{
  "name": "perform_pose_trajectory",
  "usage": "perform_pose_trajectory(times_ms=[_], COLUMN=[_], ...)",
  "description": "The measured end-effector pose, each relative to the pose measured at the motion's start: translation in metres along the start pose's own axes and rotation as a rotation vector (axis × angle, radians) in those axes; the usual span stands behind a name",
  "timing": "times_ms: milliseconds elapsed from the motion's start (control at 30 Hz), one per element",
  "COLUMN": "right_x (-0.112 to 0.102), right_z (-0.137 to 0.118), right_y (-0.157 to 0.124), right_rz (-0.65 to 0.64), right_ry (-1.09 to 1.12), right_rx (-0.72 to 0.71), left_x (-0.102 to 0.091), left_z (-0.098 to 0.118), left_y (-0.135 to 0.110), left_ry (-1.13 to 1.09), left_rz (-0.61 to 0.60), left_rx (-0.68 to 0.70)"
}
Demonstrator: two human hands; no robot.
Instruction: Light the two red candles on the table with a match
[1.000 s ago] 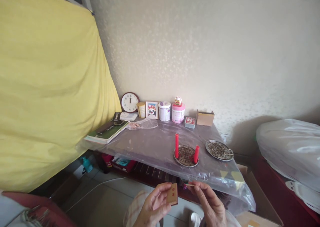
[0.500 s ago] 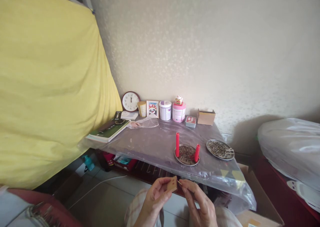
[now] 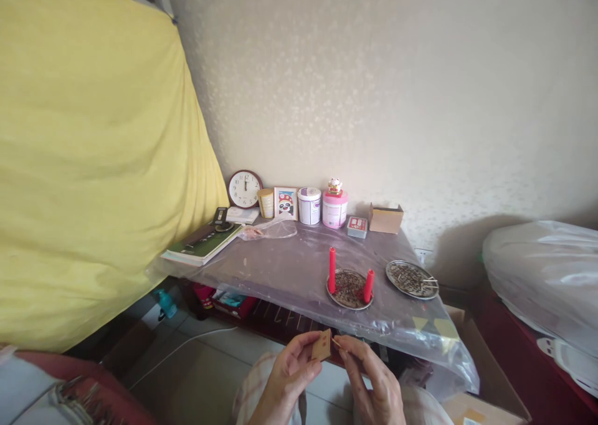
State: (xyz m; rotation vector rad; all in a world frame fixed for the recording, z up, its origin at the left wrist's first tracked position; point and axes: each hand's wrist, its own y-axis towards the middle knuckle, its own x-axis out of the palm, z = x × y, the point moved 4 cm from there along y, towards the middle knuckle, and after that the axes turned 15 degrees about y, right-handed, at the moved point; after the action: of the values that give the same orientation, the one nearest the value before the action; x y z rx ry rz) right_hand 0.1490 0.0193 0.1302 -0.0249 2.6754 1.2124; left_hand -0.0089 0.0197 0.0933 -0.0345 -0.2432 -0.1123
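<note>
Matchbox sits in the grip of the left hand, between the thumb below and the fingers above, and from my end of the camera I see it held in the air just in front of the near edge of the table. The left thumb and fingers are parted only by the box they pinch; the rest of that hand curls loosely behind it. On the right hand I read thumb and index finger closed together on a thin wooden match, which points at the box's right side; whether its tip touches there, I cannot tell at this size. The box itself looks small, flat and tan, tilted a little, with small red marks on its broad face, too blurred for me to read, and a dark strip along the edge facing the match. Beyond the hands I have two red candles, a taller one upright and a shorter one leaning slightly, on a round metal dish, with a second dish to its right holding several pale sticks.
</note>
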Motion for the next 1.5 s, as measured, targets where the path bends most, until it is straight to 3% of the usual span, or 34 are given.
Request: perform_pose_trajectory(times_ms=[400,1033,1500], right_x=[0.0001,0.0011,0.0018], right_z=[-0.0007,0.0006,0.0047], right_y=[-0.0002,0.0020,-0.0020], right_rz=[-0.014,-0.017,-0.018], right_ry=[0.009,-0.031,0.052], right_rx=[-0.025,-0.069,0.013], left_x=[0.0023,-0.0008,-0.0010], left_z=[0.0066,-0.0019,-0.0032], left_y=[0.0000,0.0022,0.0029], left_ry=[0.037,0.009,0.044], left_rz=[0.048,0.010,-0.016], left_rx=[-0.009,-0.026,-0.022])
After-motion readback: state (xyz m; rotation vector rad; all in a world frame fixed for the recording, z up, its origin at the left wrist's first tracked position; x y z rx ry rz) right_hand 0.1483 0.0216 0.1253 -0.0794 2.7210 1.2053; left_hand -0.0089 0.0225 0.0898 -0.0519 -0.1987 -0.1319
